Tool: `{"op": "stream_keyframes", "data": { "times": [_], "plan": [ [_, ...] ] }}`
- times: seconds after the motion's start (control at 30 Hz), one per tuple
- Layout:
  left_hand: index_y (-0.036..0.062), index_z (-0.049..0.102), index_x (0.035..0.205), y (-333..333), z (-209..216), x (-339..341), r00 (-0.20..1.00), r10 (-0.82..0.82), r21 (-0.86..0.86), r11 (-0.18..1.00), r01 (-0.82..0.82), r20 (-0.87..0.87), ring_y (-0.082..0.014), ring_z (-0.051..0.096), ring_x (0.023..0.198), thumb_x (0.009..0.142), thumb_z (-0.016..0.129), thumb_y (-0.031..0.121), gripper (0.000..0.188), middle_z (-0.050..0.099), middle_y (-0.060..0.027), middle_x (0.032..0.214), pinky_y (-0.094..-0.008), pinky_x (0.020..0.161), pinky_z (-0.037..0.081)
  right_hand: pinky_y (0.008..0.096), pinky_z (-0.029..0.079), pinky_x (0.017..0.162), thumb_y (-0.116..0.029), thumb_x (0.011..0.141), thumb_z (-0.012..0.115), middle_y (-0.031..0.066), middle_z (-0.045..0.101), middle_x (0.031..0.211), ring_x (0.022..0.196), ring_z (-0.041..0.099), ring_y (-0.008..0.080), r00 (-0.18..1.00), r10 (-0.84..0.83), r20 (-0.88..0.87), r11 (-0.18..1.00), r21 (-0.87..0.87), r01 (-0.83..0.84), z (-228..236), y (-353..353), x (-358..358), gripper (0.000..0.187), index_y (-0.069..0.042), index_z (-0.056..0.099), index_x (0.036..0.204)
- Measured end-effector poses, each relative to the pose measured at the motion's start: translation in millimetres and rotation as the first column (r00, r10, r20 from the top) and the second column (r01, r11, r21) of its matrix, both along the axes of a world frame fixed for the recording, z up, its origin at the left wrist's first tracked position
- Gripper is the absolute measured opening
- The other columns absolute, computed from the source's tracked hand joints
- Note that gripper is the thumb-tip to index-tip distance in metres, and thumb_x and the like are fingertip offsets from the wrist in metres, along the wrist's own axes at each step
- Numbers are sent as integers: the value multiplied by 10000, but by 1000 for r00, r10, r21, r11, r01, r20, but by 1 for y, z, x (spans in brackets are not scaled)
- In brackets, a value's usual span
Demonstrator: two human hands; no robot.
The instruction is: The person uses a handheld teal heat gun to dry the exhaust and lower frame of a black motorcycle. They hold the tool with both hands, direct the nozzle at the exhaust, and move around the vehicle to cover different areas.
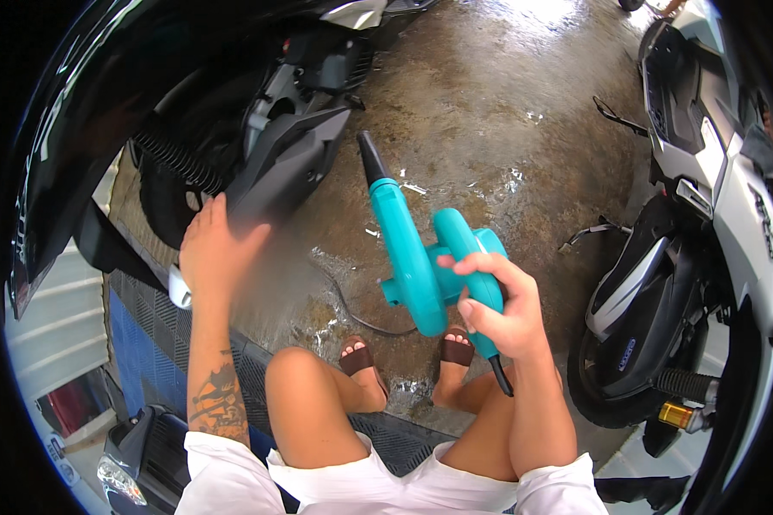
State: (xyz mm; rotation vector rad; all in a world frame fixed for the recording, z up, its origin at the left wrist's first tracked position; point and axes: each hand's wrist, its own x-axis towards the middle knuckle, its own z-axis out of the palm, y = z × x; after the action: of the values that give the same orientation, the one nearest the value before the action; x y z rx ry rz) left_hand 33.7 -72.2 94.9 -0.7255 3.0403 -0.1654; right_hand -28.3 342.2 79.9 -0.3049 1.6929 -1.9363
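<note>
A teal electric leaf blower (410,262) with a black nozzle is held by its handle in my right hand (511,309). The nozzle points up and away to the far left, toward a dark motorcycle's lower side. My fingers and thumb close around the grip. My left hand (219,253) is stretched out with its fingers spread, holding nothing. It is at the motorcycle's exhaust cover (292,159), close below the black coil spring (176,159); whether it touches the cover I cannot tell. The black power cord (352,316) runs from the blower along the floor.
Another motorcycle (661,283), silver and black, stands at the right with its stand and pegs sticking out over the floor. Wet brown concrete (489,94) lies between the two. Dark and blue floor tiles (146,343) and a scooter (146,455) are at the lower left.
</note>
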Motion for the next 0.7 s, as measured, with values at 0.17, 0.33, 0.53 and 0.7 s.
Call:
{"op": "stream_keyframes", "data": {
  "times": [0.17,0.33,0.53,0.7],
  "plan": [
    [9,643,1443,2,2,41,879,-205,126,951,283,-431,-417,581,1451,932,801,203,569,643,-214,1518,-507,1255,427,333,578,762,-52,867,785,298,719,1374,845,716,165,999,-23,-47,1000,-15,22,72,8,34,382,24,709,1234],
    [26,711,1306,63,9,181,953,41,563,814,143,-301,-416,633,1389,945,755,136,380,698,-198,1424,-508,1197,489,335,540,607,-46,841,782,411,668,1362,587,657,167,998,19,-53,984,-173,-28,158,15,64,425,35,659,1240],
    [42,758,1307,148,63,297,971,43,914,330,-237,236,-377,710,1275,984,737,165,346,751,-171,1355,-457,1120,552,348,569,557,-64,867,825,428,628,1369,593,706,203,996,62,63,981,-186,-49,259,-6,100,427,-9,624,1240],
    [67,704,1403,210,108,300,985,128,988,90,-124,112,-386,671,1333,996,705,166,419,701,-185,1440,-458,1148,522,325,554,497,-114,907,827,430,571,1360,562,679,215,976,185,118,969,-188,-161,312,-46,118,489,-20,507,1265]
  ]
}}
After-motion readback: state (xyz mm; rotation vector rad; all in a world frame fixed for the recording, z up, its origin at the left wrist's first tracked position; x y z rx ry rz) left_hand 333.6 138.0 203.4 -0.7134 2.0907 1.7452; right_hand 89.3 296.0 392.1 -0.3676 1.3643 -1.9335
